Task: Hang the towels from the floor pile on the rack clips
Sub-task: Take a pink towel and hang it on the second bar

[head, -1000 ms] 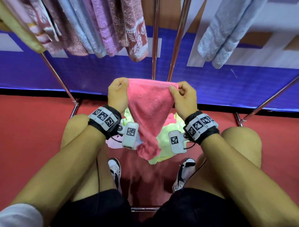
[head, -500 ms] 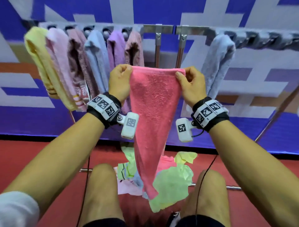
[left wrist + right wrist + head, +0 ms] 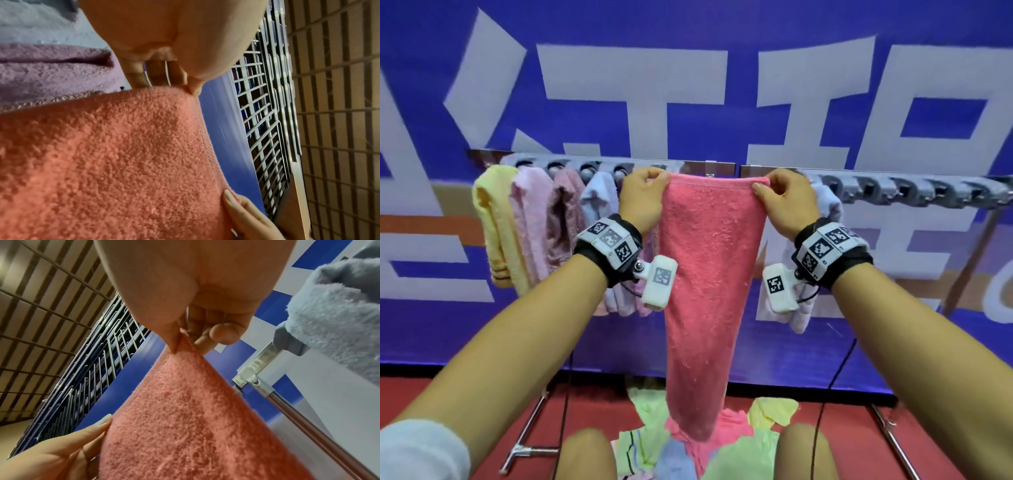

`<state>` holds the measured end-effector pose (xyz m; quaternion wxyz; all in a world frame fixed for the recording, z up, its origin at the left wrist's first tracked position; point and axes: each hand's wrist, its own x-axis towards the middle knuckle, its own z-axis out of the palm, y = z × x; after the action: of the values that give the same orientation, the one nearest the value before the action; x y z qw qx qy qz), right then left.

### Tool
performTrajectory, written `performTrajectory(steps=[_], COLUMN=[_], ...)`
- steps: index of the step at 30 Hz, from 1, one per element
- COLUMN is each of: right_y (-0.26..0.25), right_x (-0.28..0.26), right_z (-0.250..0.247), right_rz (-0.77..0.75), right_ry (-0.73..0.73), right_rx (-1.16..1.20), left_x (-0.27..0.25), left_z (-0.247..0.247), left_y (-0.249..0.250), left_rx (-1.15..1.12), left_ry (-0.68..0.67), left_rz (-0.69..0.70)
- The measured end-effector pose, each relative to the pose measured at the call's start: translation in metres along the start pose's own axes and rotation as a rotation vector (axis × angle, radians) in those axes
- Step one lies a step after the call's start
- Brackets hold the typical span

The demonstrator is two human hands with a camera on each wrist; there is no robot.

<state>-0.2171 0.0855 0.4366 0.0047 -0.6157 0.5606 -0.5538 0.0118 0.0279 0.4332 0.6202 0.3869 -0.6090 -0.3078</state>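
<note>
A pink towel (image 3: 705, 274) hangs stretched between my two hands, its top edge level with the rack bar (image 3: 722, 168). My left hand (image 3: 643, 198) pinches its top left corner (image 3: 185, 94). My right hand (image 3: 784, 202) pinches the top right corner (image 3: 180, 344). The towel's lower end dangles over the floor pile (image 3: 739, 445) of green, yellow, pink and blue towels. Several towels (image 3: 530, 219) hang from clips on the rack's left part, and a light blue towel (image 3: 333, 318) hangs behind my right hand. Grey clips (image 3: 893, 192) run along the rack's right part.
A blue banner (image 3: 688, 85) with large white characters stands behind the rack. The rack's chrome legs (image 3: 527, 431) reach onto the red floor. My knees (image 3: 585, 452) show at the bottom edge, on either side of the pile.
Both hands have lifted the pink towel from just above the floor pile up to the rack bar. The view has tilted up from the floor to the clips.
</note>
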Motion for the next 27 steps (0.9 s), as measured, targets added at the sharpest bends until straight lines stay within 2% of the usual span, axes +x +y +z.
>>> performTrajectory(steps=[5, 10, 14, 17, 19, 27], right_y=[-0.004, -0.006, -0.01, -0.019, -0.025, -0.047], right_x=[0.0, -0.001, -0.001, -0.003, -0.005, -0.022], right_z=[0.001, 0.002, 0.004, 0.008, 0.01, 0.005], right_rz=[0.066, 0.103, 0.19, 0.14, 0.087, -0.039], right_ry=[0.028, -0.139, -0.086, -0.087, -0.139, -0.505], right_rx=[-0.014, -0.154, -0.199, -0.16, -0.094, 0.095], left_x=[-0.001, -0.004, -0.014, -0.02, -0.026, -0.045], left_z=[0.002, 0.001, 0.009, 0.015, 0.019, 0.029], left_y=[0.003, -0.006, -0.008, -0.003, 0.002, 0.01], left_rx=[0.048, 0.141, 0.158, 0.125, 0.068, -0.061], left_ry=[-0.002, -0.054, -0.081, -0.095, -0.132, -0.26], left_rz=[0.006, -0.04, -0.07, -0.077, -0.079, -0.094])
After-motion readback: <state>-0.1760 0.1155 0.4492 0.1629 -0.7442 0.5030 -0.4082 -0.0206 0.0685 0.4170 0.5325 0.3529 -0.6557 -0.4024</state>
